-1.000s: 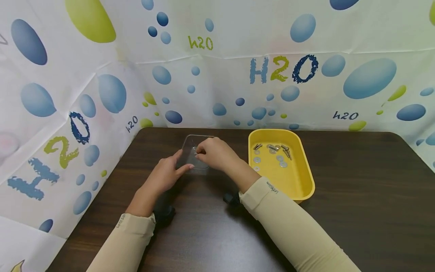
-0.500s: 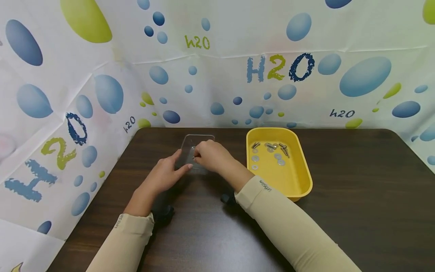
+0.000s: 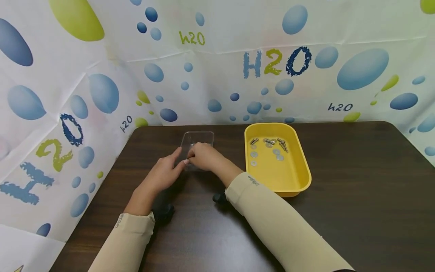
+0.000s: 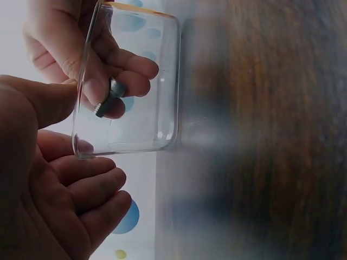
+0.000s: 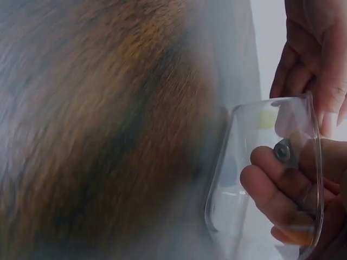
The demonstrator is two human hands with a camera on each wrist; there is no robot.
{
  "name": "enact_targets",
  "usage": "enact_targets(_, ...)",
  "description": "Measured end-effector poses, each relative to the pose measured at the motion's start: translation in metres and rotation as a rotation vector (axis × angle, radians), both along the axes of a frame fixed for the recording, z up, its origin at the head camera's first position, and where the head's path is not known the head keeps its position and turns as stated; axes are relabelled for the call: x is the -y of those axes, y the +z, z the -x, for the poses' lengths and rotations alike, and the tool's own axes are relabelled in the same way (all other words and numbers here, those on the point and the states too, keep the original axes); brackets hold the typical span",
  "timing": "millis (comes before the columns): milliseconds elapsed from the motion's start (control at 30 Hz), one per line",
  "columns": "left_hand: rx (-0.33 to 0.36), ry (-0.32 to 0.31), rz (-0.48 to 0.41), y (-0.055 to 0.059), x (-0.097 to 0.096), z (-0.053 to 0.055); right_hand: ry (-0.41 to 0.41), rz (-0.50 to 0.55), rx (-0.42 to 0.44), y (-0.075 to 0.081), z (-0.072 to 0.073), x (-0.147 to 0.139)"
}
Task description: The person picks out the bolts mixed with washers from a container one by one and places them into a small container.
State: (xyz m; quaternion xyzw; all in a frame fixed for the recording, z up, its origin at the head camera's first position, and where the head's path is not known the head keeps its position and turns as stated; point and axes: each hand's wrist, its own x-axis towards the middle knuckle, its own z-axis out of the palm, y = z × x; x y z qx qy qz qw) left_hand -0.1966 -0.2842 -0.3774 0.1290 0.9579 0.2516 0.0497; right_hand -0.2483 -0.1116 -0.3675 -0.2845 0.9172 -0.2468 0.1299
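A small clear plastic container stands toward the back of the table. Inside its walls my right hand pinches a short metal socket-head bolt between thumb and fingers; in the right wrist view the bolt's head shows its round recess. The head view hides the bolt behind the hand. My left hand touches the container's near-left corner, thumb at the rim and index finger along the left side, both fairly straight. Its other fingers are loosely bent below the container.
Right of the container stands a yellow tray with several bolts and flat washers toward its back and left. The dark wooden table extends to the right. A white printed sheet hangs behind and at the left.
My right hand has lowered a little and moved left within the container, closer to the left thumb. The left hand stays at the corner. The head view has shifted slightly.
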Motion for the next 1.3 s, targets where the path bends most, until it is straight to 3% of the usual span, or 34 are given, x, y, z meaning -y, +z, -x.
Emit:
enact_targets(467, -0.017, -0.009, 0.004, -0.0025, -0.0011, 0.0026, -0.114, -0.062, -0.013, -0.0020, 0.0011, 0.0087)
enact_targets(900, -0.026, -0.014, 0.000, -0.0046, -0.0024, 0.0027, -0.052, -0.126, -0.004, -0.0014, 0.0026, 0.0079)
enact_targets(1300, -0.027, -0.009, 0.007, -0.0049, -0.0022, 0.0020, -0.063, -0.128, -0.003, -0.0017, -0.0005, 0.0079)
